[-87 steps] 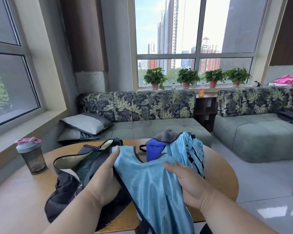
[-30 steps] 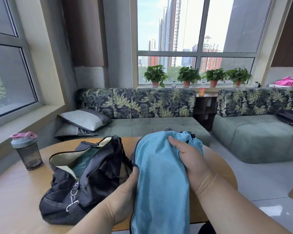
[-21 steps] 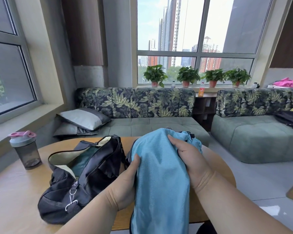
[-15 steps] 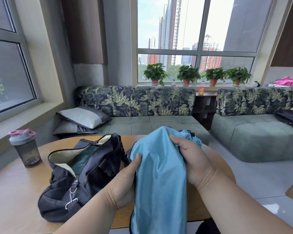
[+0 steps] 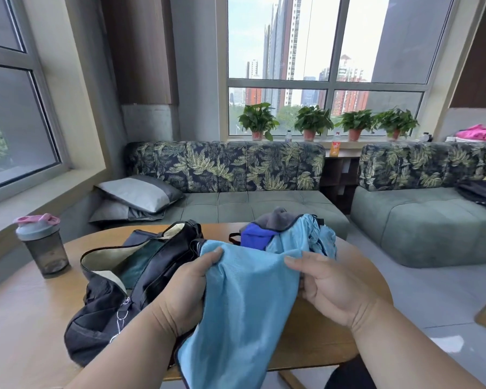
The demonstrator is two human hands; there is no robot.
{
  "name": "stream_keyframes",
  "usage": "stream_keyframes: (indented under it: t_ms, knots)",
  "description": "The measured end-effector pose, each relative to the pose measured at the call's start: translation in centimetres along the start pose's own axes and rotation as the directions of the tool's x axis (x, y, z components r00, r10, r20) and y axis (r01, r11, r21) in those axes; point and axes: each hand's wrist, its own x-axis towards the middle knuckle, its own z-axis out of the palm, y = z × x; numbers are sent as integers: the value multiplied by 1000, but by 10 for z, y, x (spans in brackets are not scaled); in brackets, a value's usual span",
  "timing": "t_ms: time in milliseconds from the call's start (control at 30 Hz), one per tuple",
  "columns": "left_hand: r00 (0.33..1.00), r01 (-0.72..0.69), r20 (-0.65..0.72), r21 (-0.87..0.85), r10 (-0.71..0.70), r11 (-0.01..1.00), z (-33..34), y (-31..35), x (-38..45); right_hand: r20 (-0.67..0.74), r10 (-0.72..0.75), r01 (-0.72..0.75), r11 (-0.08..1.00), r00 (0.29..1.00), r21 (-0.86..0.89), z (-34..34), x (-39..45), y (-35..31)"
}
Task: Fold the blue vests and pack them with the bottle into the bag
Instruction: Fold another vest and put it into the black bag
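A light blue vest [image 5: 247, 299] hangs folded lengthwise in front of me over the table's near edge. My left hand [image 5: 188, 287] grips its left top edge. My right hand [image 5: 326, 284] grips its right edge, thumb on top. Left of the vest the dark bag [image 5: 118, 299] lies open, pale lining and some teal cloth showing inside. Behind my hands lies a heap of more clothes [image 5: 300, 234]: light blue vests, a royal-blue piece and a grey piece. The smoky bottle [image 5: 44, 247] with a grey and pink lid stands upright at the table's far left.
The round wooden table [image 5: 28, 318] carries everything. Behind it runs a leaf-patterned sofa [image 5: 236, 186] with grey pillows [image 5: 138, 195]. A second sofa [image 5: 427, 217] stands to the right. Potted plants [image 5: 312, 122] line the window sill.
The vest's top has come down toward me, uncovering the heap of clothes behind it. My right hand slid from the vest's top to its right edge; my left hand moved up to the top-left corner.
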Motion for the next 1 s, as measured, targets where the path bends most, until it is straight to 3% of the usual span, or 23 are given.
stream_keyframes:
  t_ms: [167,300,533,767,1000]
  knots:
    - [1000,-17,-3,98,17,995,-3,1,-2,-56,-81,97,921,995,377,0,-4,9]
    - [999,-29,-37,212,38,977,-7,-11,1,-32,33,-23,960,999,278,7,-17,25]
    - [995,22,-100,215,0,976,-17,-12,2,-93,-33,59,954,995,295,8,-19,20]
    - [999,49,-26,118,-46,992,-10,-19,-14,133,-11,-48,903,991,427,14,-31,23]
    - [982,138,118,102,-150,985,3,-40,-22,184,-33,-48,908,982,416,25,-45,18]
